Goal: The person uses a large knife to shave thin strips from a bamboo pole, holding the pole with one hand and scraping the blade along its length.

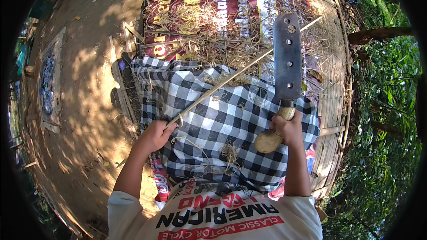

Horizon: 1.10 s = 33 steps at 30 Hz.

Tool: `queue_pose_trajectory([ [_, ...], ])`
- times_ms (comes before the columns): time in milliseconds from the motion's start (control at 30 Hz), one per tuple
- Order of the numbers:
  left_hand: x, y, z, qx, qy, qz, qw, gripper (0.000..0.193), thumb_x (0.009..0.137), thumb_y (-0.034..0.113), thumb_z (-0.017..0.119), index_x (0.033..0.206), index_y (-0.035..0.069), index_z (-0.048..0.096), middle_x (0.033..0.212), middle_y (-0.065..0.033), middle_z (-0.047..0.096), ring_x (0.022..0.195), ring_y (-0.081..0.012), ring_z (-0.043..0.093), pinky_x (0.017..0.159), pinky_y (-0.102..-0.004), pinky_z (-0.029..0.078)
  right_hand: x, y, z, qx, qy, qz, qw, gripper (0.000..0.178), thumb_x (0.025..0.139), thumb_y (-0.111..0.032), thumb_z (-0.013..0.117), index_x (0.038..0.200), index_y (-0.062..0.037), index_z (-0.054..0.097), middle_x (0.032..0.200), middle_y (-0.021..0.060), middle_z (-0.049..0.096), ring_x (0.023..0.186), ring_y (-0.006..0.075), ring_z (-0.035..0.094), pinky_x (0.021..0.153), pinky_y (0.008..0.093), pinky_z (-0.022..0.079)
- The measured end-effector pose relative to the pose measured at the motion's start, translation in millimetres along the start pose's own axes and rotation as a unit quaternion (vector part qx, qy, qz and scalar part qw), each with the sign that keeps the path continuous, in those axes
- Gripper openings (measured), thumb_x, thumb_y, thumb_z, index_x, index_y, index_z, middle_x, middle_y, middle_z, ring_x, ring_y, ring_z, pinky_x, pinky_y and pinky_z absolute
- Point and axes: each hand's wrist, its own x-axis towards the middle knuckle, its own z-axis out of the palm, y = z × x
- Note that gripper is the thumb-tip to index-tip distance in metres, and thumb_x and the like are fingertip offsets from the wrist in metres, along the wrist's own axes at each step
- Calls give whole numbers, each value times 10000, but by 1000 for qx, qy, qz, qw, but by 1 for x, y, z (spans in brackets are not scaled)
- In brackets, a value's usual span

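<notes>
The right hand [289, 129] is wrapped around the wooden handle [269, 140] of a broad knife [287, 74]; the left hand [157, 135] pinches the near end of a thin strip [229, 80], which slants over a checkered cloth [202, 118] and behind the blade [287, 29]. Shavings [195, 20] litter a red sheet [155, 52].

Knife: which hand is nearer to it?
Right. The right hand grips the knife by its handle; the left hand is well to its left, holding the thin strip.

Dappled sunlight [101, 122] on brown bare-earth ground [80, 160], left; pale split-bamboo platform [328, 158], right; dense green leafy undergrowth [387, 160] beyond its edge.
</notes>
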Motion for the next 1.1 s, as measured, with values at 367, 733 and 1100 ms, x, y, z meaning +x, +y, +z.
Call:
queue_pose_trajectory([
  [367,-1,-5,5,5,11,-5,1000,461,964,335,545,727,-60,572,591,-261,490,552,-435,479,525,-443,386,-12,17,9,19,-12,22,1000,125,691,-3,625,801,38,582,621,58,590,538,136,575,510,289,473],
  [733,0,7,0,20,-9,-20,1000,501,971,361,531,708,-64,573,598,-265,503,542,-420,484,535,-442,400,-40,19,24,-25,-146,35,988,265,676,10,626,933,61,583,645,58,593,550,140,598,509,288,480],
  [1100,-6,6,0,21,-4,-5,1000,493,972,380,524,765,-61,601,629,-256,540,598,-433,536,556,-443,422,-39,17,18,2,-131,9,991,302,678,35,620,978,53,591,682,59,600,556,132,596,514,286,480],
])
